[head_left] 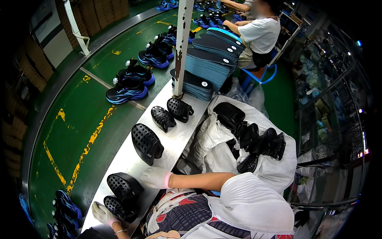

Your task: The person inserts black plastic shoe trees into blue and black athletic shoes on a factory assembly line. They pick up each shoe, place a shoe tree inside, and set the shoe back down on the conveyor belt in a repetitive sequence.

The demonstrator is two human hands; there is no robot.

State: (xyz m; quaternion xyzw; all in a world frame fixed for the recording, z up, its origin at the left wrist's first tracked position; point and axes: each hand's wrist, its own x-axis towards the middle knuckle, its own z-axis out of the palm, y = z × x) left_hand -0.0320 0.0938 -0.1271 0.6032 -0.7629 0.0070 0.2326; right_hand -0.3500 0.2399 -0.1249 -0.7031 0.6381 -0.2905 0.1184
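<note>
Two black perforated plastic shoe-toe inserts [124,186] lie close together at the near end of the metal bench [172,137]. My left hand [104,215], in a pale glove, rests beside the nearer insert [119,208], its fingers stretched along the bench's left side. Just right of the farther one is my right hand [155,177], also gloved, palm down with its fingers loosely extended and nothing visible in it. Farther up the bench sit a larger insert [146,143] and two smaller ones [163,118].
A white post [182,51] rises from the bench, with stacked insoles [207,59] behind it. Blue-black sneakers [127,87] line the green surface [95,131] at left. At right, a white sack [215,139] holds more black inserts [258,139]. A co-worker [260,32] sits beyond.
</note>
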